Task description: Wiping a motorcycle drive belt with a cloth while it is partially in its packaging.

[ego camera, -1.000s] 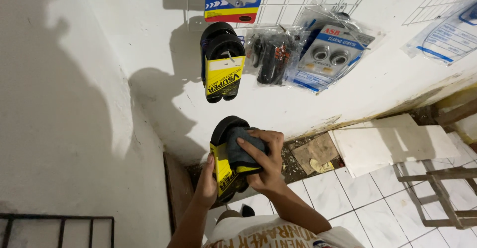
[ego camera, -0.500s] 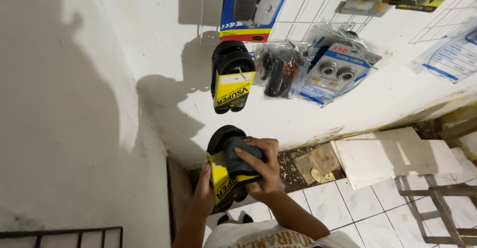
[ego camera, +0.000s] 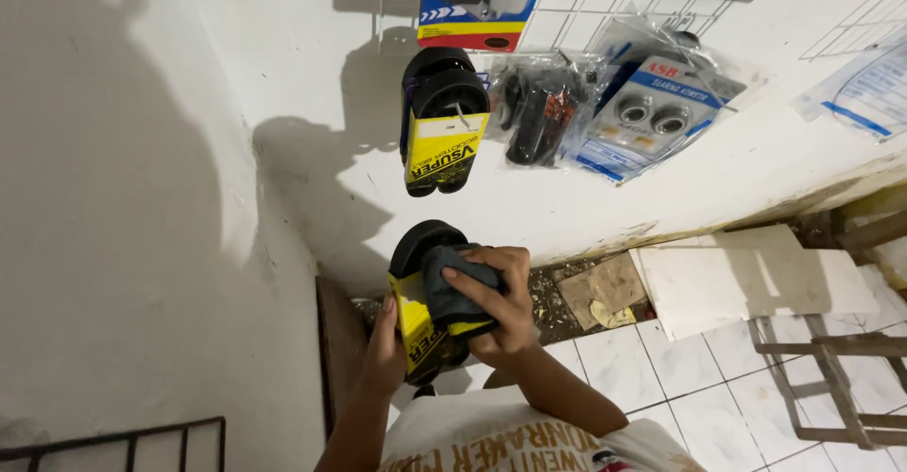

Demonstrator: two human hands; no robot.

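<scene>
Black belt in yellow sleeve (ego camera: pixel 421 313) held upright before my chest, near white wall (ego camera: pixel 142 226). My left hand (ego camera: pixel 385 349) cups its lower edge from behind, grip clamped on sleeve. My right hand (ego camera: pixel 501 307) presses dark cloth (ego camera: pixel 453 292) against belt's front, fingers closed over cloth. Matching packaged belt (ego camera: pixel 442 122) hangs on wall above; bagged parts (ego camera: pixel 605 103) beside it; tiled floor (ego camera: pixel 661 387) below

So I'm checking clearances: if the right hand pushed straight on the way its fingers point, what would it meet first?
The right hand already presses a dark cloth onto the black-and-yellow package; beyond, probably the white wall.
</scene>
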